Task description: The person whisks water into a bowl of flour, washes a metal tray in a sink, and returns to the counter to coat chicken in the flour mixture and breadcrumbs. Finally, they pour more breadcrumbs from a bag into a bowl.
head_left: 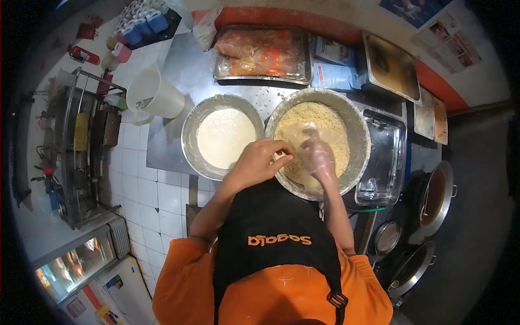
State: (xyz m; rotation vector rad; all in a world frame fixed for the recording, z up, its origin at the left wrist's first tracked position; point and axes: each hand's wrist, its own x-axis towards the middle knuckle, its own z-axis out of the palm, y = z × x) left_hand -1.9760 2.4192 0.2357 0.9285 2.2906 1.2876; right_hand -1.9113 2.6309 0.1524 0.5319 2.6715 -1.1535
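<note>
The left hand (262, 162) curled narrowly; the right hand (318, 156) bent, crumbs (324, 115) around its fingers. I couldn't tell whether either held anything.

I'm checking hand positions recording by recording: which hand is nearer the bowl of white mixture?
Left. The left hand is close beside the white-mixture bowl; the right hand is farther away, inside the neighbouring crumb bowl.

Two mixing bowls (357, 143), two woks (447, 200), one jug (165, 100), one extinguisher (85, 54).
</note>
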